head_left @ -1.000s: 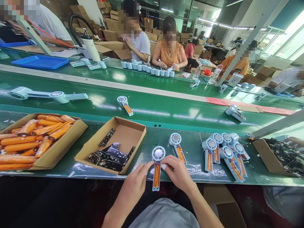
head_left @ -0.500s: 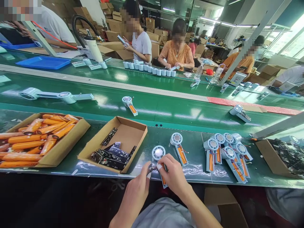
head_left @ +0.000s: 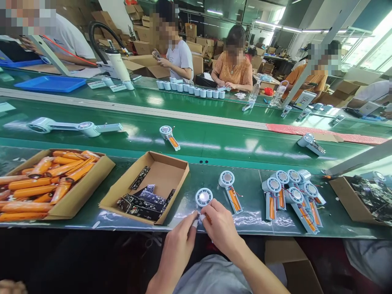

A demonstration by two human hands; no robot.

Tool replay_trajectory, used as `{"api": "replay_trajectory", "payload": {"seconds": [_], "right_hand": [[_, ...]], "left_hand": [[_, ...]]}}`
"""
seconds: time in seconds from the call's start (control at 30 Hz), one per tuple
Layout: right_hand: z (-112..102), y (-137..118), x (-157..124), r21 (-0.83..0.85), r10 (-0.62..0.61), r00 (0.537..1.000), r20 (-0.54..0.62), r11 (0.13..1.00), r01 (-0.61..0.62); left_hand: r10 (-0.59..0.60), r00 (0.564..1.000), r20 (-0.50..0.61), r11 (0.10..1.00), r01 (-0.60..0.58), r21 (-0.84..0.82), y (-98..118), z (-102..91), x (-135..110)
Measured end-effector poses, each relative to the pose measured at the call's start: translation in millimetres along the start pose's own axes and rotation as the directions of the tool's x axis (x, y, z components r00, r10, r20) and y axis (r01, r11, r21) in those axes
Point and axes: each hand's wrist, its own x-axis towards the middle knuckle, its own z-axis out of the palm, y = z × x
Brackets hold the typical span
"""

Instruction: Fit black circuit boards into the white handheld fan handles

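Observation:
A light blue handheld fan (head_left: 203,197) lies head-up at the table's front edge, its handle mostly hidden under my fingers. My right hand (head_left: 221,223) is closed over that handle, thumb and index finger pinched just below the round head. My left hand (head_left: 180,239) meets it there from the left, fingertips pressed together on something small that I cannot make out. White covers show on some fingertips. Just right of them lies another fan (head_left: 227,179) with an orange battery in its open handle and a thin red wire.
Left stand a carton of orange batteries (head_left: 73,204) and a carton of circuit boards (head_left: 180,179). Several fans (head_left: 295,195) are heaped right, beside another carton of boards (head_left: 341,196). Behind runs a green conveyor (head_left: 208,143) with more fans. Co-workers sit across; part of someone's hand (head_left: 12,286) shows lower left.
My hands have drawn closer together below the fan head, and the small dark piece seen between the left fingertips is now hidden. A hand has appeared at the lower left. The view shifted slightly.

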Motion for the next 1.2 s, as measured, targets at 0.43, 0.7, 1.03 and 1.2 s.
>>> {"api": "replay_trajectory", "payload": {"seconds": [0.43,0.7,1.03,1.2], "right_hand": [[4,5,4,-0.121,-0.156,0.988,0.006,0.98,0.156],[-17,22,12,0.235,-0.213,0.972,0.096,0.954,0.186],[-16,24,13,0.333,-0.151,0.985,0.078,0.935,0.117],[-27,12,8,0.462,0.024,0.985,0.172,0.881,-0.102]], "left_hand": [[0.085,0.996,0.029,0.996,-0.085,-0.02,-1,-5.8,1],[0.033,0.98,0.198,0.963,0.022,-0.269,-5,-21.9,18],[0.084,0.975,0.206,0.954,-0.019,-0.3,-8,-14.1,22],[-0.078,0.984,0.163,0.945,0.125,-0.303,9,-14.5,8]]}}
